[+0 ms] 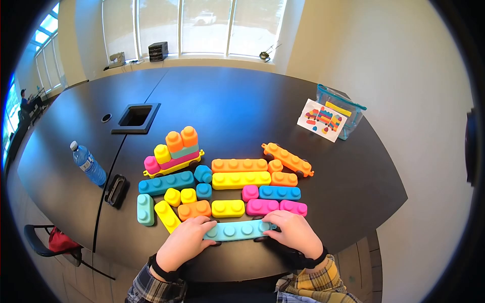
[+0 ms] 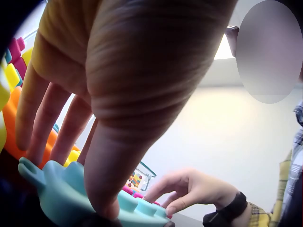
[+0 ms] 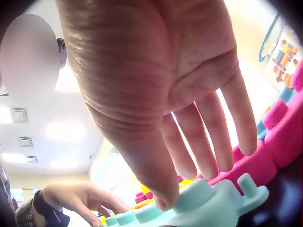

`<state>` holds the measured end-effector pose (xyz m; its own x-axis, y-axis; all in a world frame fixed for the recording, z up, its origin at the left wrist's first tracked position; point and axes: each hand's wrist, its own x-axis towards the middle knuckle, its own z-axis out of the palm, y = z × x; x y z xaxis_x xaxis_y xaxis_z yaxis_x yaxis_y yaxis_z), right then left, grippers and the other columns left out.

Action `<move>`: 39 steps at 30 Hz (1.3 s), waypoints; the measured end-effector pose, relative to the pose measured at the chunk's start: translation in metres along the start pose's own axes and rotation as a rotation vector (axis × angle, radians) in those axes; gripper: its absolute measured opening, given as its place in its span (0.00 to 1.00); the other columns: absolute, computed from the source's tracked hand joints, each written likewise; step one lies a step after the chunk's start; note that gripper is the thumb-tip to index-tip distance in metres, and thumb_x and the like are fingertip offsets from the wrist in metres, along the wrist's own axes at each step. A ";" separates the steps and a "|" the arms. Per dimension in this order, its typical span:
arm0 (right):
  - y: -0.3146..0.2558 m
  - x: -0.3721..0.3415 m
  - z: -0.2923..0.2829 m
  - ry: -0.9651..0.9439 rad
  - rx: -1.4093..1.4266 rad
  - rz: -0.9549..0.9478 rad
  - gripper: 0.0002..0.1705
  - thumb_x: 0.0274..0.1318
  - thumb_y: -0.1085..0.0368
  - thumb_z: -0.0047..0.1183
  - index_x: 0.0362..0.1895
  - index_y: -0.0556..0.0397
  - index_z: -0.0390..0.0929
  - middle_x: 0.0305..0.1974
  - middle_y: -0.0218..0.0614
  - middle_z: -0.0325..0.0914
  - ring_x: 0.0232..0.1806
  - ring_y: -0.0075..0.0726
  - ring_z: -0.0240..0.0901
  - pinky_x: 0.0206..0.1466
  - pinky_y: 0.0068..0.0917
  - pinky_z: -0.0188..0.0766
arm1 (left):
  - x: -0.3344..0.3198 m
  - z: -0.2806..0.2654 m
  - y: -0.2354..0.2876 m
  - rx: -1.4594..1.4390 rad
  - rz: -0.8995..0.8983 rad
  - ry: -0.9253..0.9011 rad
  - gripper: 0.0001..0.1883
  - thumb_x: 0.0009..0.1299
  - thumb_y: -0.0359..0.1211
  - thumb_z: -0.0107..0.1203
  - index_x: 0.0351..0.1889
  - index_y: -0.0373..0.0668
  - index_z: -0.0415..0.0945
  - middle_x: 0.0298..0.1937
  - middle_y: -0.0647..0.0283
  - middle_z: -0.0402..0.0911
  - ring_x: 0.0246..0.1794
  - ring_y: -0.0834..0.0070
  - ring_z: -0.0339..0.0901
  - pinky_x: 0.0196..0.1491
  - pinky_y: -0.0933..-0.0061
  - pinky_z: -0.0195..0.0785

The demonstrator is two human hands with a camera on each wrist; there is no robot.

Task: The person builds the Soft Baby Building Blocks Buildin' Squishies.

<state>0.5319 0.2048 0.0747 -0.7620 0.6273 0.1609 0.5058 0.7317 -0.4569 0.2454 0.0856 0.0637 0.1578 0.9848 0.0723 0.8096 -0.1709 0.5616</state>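
A light teal toy wagon base (image 1: 237, 230) with a row of studs and dark wheels lies near the table's front edge. My left hand (image 1: 184, 241) grips its left end, thumb on the near side and fingers on the far side. At the opposite end my right hand (image 1: 294, 233) holds it the same way. In the left wrist view a loop coupler sticks out of the wagon base (image 2: 61, 194); the right wrist view shows an upright peg on the other end of the wagon base (image 3: 208, 208). Just beyond lie a yellow block (image 1: 228, 208) and a magenta block (image 1: 262, 207).
Several loose blocks, such as a long blue block (image 1: 166, 183), spread behind the hands. A loaded wagon (image 1: 174, 160) stands back left, an orange wagon base (image 1: 288, 159) back right. A water bottle (image 1: 89, 164), black case (image 1: 116, 191), picture card (image 1: 322, 120) and clear bag (image 1: 353, 118) stand farther out.
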 end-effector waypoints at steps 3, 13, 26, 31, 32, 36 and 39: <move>0.006 -0.003 0.006 -0.003 0.017 0.009 0.15 0.55 0.64 0.69 0.46 0.52 0.83 0.42 0.39 0.83 0.46 0.48 0.82 0.47 0.40 0.80 | 0.001 0.003 0.002 -0.007 -0.009 0.004 0.25 0.63 0.34 0.73 0.58 0.37 0.82 0.56 0.52 0.83 0.57 0.51 0.80 0.61 0.57 0.75; 0.008 -0.003 0.011 0.069 0.040 -0.015 0.14 0.53 0.65 0.70 0.43 0.54 0.84 0.41 0.39 0.84 0.44 0.49 0.82 0.48 0.40 0.80 | 0.000 0.009 0.000 -0.019 0.001 0.053 0.26 0.62 0.34 0.73 0.58 0.37 0.82 0.57 0.52 0.83 0.59 0.51 0.80 0.62 0.57 0.75; 0.043 0.092 -0.061 0.102 -0.234 -0.002 0.18 0.56 0.56 0.69 0.47 0.51 0.87 0.42 0.44 0.86 0.45 0.54 0.83 0.50 0.43 0.80 | 0.001 0.003 0.006 -0.012 0.013 0.051 0.20 0.64 0.31 0.70 0.54 0.37 0.83 0.54 0.53 0.83 0.56 0.51 0.81 0.59 0.57 0.75; 0.094 0.151 -0.030 -0.007 -0.347 -0.001 0.17 0.58 0.57 0.67 0.46 0.53 0.86 0.43 0.45 0.86 0.50 0.54 0.82 0.55 0.47 0.78 | 0.002 0.007 0.000 -0.020 0.024 0.069 0.18 0.63 0.28 0.69 0.51 0.37 0.84 0.51 0.53 0.84 0.54 0.51 0.81 0.58 0.57 0.76; 0.102 0.157 -0.021 0.003 -0.352 -0.027 0.16 0.58 0.58 0.66 0.46 0.53 0.86 0.42 0.45 0.86 0.49 0.55 0.82 0.55 0.47 0.78 | 0.002 0.007 0.000 -0.020 0.022 0.067 0.18 0.63 0.28 0.69 0.51 0.37 0.84 0.51 0.53 0.84 0.54 0.51 0.81 0.58 0.57 0.76; 0.119 0.172 -0.009 -0.120 -0.346 0.050 0.15 0.59 0.58 0.66 0.45 0.52 0.84 0.43 0.45 0.85 0.52 0.54 0.82 0.56 0.49 0.79 | 0.002 0.009 0.002 -0.037 -0.008 0.081 0.18 0.62 0.28 0.69 0.51 0.38 0.84 0.52 0.53 0.84 0.55 0.51 0.81 0.58 0.57 0.76; 0.107 0.171 -0.015 -0.139 -0.344 0.104 0.14 0.59 0.58 0.66 0.44 0.53 0.83 0.44 0.45 0.85 0.52 0.55 0.82 0.55 0.49 0.78 | 0.002 0.011 0.000 -0.046 -0.016 0.086 0.18 0.62 0.27 0.70 0.51 0.38 0.84 0.53 0.53 0.84 0.55 0.51 0.81 0.58 0.57 0.76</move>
<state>0.4621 0.3941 0.0661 -0.7349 0.6782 -0.0017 0.6716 0.7274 -0.1410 0.2523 0.0876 0.0544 0.0945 0.9867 0.1320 0.7848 -0.1554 0.5999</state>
